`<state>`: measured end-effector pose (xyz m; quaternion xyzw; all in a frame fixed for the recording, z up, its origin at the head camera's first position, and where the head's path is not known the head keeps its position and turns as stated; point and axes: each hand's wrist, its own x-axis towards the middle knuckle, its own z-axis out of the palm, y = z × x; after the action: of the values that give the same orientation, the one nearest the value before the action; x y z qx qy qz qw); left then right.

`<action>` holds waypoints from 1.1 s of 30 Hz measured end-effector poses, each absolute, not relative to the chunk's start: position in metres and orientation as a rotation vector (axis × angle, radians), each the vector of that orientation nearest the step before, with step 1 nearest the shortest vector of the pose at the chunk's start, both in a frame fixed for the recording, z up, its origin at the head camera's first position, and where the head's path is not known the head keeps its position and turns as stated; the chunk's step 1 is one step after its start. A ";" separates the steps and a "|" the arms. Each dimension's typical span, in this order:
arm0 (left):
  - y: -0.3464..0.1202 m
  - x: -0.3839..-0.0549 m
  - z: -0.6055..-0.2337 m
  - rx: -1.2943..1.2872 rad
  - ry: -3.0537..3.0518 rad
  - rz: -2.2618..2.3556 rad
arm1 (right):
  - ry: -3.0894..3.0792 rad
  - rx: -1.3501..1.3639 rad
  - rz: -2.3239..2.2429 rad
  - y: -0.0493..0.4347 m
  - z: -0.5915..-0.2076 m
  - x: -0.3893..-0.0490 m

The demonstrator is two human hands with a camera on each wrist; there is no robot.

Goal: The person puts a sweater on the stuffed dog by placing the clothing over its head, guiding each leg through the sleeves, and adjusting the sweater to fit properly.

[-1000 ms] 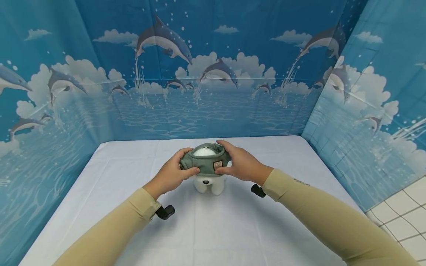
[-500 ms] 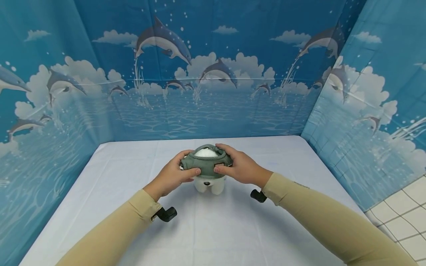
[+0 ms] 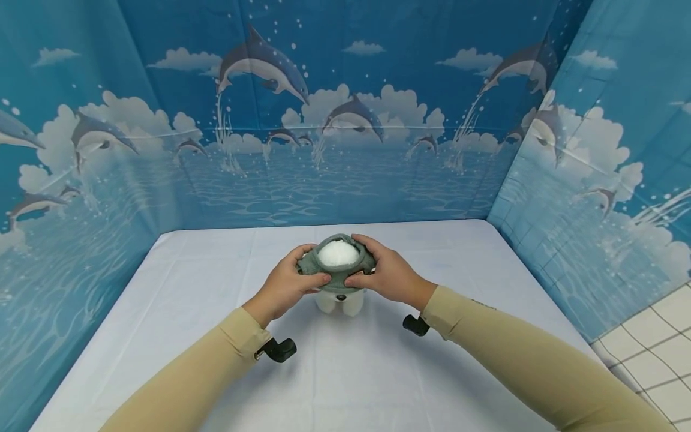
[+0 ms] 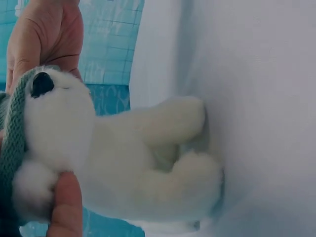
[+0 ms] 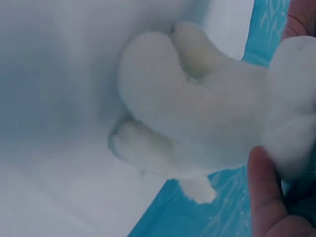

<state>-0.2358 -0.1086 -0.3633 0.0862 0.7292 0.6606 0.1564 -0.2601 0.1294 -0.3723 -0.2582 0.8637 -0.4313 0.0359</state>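
Observation:
A white plush animal with a black nose stands on its legs on the table. A grey-green knitted garment is around its head, down to just above the nose. Through the garment's round opening the white top of the head shows. My left hand grips the garment's left side, thumb at the front. On the opposite side my right hand grips it the same way. Each wrist view has a finger against the white fur below the garment; the plush body is bare there.
A white cloth covers the table. Blue curtains printed with dolphins stand close behind it and along both sides. Black wrist cameras hang under both forearms. White tiles show at the lower right.
The garment has come lower over the plush's head, and more of the white crown shows through the opening. The square label on its front has gone out of sight. Both hands keep their grip.

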 end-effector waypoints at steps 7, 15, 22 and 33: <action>-0.115 -0.246 -0.382 0.237 2.030 1.900 | 2.507 -0.689 -1.380 0.134 -0.375 -0.263; -0.120 -0.246 -0.380 0.169 2.008 1.773 | 2.309 -0.591 -1.491 0.130 -0.365 -0.253; -0.115 -0.248 -0.380 0.093 2.005 1.866 | 2.345 -0.557 -1.491 0.128 -0.354 -0.242; -0.113 -0.248 -0.380 0.126 2.009 1.886 | 2.278 -0.381 -1.634 0.128 -0.375 -0.256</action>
<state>-0.2485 -0.1132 -0.3802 0.0449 0.7149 0.6713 0.1904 -0.2557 0.1281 -0.3748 -0.1331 0.7953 -0.5707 0.1555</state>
